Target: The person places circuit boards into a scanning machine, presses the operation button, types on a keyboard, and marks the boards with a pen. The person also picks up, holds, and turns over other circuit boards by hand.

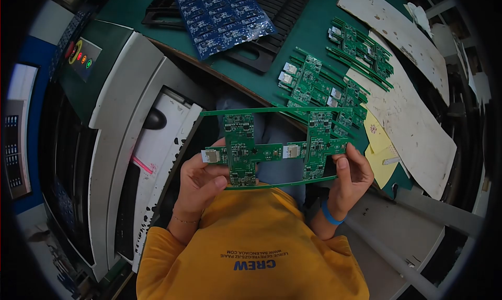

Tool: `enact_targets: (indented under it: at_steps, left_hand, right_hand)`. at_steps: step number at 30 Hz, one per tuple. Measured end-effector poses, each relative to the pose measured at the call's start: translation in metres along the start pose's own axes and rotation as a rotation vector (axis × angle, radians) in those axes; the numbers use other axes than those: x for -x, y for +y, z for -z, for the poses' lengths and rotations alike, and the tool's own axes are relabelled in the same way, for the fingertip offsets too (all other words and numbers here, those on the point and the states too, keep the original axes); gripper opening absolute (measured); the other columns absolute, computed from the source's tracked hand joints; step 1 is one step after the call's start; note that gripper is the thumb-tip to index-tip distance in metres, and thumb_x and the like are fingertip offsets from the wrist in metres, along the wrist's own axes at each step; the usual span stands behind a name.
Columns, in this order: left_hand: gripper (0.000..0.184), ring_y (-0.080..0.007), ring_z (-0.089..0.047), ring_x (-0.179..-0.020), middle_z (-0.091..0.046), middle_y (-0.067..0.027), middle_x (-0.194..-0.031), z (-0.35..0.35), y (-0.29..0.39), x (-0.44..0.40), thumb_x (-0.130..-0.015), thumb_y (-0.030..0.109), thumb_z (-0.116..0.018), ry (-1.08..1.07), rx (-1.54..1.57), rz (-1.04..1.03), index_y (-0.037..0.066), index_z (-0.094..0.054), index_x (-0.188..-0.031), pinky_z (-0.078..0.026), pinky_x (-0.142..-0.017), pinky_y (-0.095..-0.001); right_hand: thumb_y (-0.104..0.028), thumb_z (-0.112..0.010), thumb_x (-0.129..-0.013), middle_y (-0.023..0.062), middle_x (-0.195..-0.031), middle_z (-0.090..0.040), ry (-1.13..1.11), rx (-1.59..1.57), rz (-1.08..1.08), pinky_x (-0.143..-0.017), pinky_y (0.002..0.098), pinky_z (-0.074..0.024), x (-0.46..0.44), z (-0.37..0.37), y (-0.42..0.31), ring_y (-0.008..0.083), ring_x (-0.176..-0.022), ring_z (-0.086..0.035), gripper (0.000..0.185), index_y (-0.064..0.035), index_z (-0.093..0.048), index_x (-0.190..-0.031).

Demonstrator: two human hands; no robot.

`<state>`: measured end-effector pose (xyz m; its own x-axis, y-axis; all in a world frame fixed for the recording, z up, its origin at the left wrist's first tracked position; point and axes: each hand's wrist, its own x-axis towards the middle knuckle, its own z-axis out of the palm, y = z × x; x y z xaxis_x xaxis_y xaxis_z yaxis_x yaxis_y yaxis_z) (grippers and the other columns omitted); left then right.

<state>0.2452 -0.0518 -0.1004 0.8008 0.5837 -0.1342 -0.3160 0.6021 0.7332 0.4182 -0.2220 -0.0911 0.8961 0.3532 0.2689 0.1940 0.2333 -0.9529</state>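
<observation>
A green circuit board panel (240, 149) with two cross-shaped sections and long rails is held up over my lap. My left hand (201, 182) grips its left end, thumb at the lower left edge and fingers partly hidden behind it. At the right end, my right hand (351, 175) pinches the board between thumb and fingers. White connectors sit at the left end and near the middle of the panel. Just beyond it, more green boards (306, 83) lie stacked on the green table (251, 83), some overlapped by the held panel's upper rail in this view.
Blue circuit panels (225, 18) rest on a black rack (256, 62) at the top. At the right are further green boards (361, 51), white sheets (392, 106) and yellow paper (379, 159). A machine with lit buttons (83, 59) stands at the left.
</observation>
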Motion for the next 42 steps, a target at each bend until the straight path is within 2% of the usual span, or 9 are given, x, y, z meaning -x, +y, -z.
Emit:
enact_targets:
  at_steps: [17,25,35,37,38,40,42]
  left_hand:
    - [0.062,-0.038,-0.058,-0.096,-0.051,-0.0258,-0.114,-0.003,0.001,0.0,-0.075,0.006,-0.061,-0.012,0.032,-0.001,-0.006,-0.032,-0.129,-0.052,-0.073,-0.0536]
    - [0.065,-0.0328,-0.061,-0.09,-0.054,-0.0222,-0.11,0.0,-0.001,0.0,-0.073,0.008,-0.065,0.058,-0.013,-0.006,-0.006,-0.033,-0.128,-0.055,-0.069,-0.0487]
    - [0.063,-0.0315,-0.061,-0.089,-0.055,-0.0206,-0.109,-0.006,0.004,-0.006,-0.075,0.007,-0.063,-0.01,0.033,0.023,-0.003,-0.033,-0.13,-0.057,-0.066,-0.0449]
    - [0.057,-0.0326,-0.06,-0.095,-0.055,-0.0241,-0.109,-0.006,0.004,-0.008,-0.077,0.004,-0.056,-0.081,0.042,0.008,-0.011,-0.032,-0.127,-0.053,-0.076,-0.0475]
    - [0.057,-0.0326,-0.06,-0.095,-0.055,-0.0241,-0.109,-0.007,0.004,-0.008,-0.077,0.004,-0.056,-0.082,0.043,0.009,-0.011,-0.032,-0.127,-0.053,-0.076,-0.0475]
    - [0.061,-0.0319,-0.061,-0.088,-0.055,-0.0208,-0.109,-0.008,0.003,-0.007,-0.076,0.007,-0.062,0.0,0.039,0.029,-0.002,-0.034,-0.129,-0.057,-0.066,-0.0445]
    - [0.061,-0.0321,-0.061,-0.088,-0.054,-0.0208,-0.11,-0.008,0.003,-0.007,-0.076,0.007,-0.062,-0.009,0.04,0.029,-0.002,-0.034,-0.129,-0.057,-0.066,-0.0444]
  right_hand:
    - [0.005,-0.059,-0.076,0.0124,-0.079,-0.062,0.01,0.004,-0.009,-0.068,0.0254,-0.0452,0.0,0.001,0.001,0.0164,-0.073,-0.057,0.025,0.0055,-0.06,-0.102]
    - [0.006,-0.059,-0.076,0.013,-0.078,-0.062,-0.001,-0.031,0.004,-0.066,0.0248,-0.0452,0.0,-0.002,-0.004,0.0165,-0.074,-0.057,0.024,0.0065,-0.059,-0.101]
    - [0.007,-0.059,-0.076,0.0137,-0.079,-0.062,-0.028,-0.061,0.015,-0.067,0.0251,-0.0455,0.0,-0.002,-0.008,0.0166,-0.074,-0.057,0.024,0.0066,-0.059,-0.1]
    - [0.007,-0.06,-0.075,0.0135,-0.079,-0.062,-0.036,-0.064,0.026,-0.068,0.0256,-0.0455,0.001,-0.002,-0.009,0.0167,-0.074,-0.057,0.024,0.0065,-0.059,-0.1]
    - [0.007,-0.06,-0.075,0.0135,-0.079,-0.062,-0.035,-0.063,0.027,-0.068,0.0256,-0.0455,0.001,-0.002,-0.009,0.0167,-0.074,-0.057,0.024,0.0065,-0.059,-0.1]
    - [0.007,-0.06,-0.075,0.0134,-0.078,-0.062,-0.035,-0.055,0.029,-0.069,0.0258,-0.0456,0.001,-0.002,-0.01,0.0167,-0.074,-0.057,0.024,0.0064,-0.059,-0.099]
    - [0.007,-0.06,-0.075,0.0133,-0.078,-0.062,-0.031,-0.058,0.028,-0.069,0.0258,-0.0456,0.0,-0.002,-0.011,0.0166,-0.074,-0.057,0.024,0.0063,-0.059,-0.099]
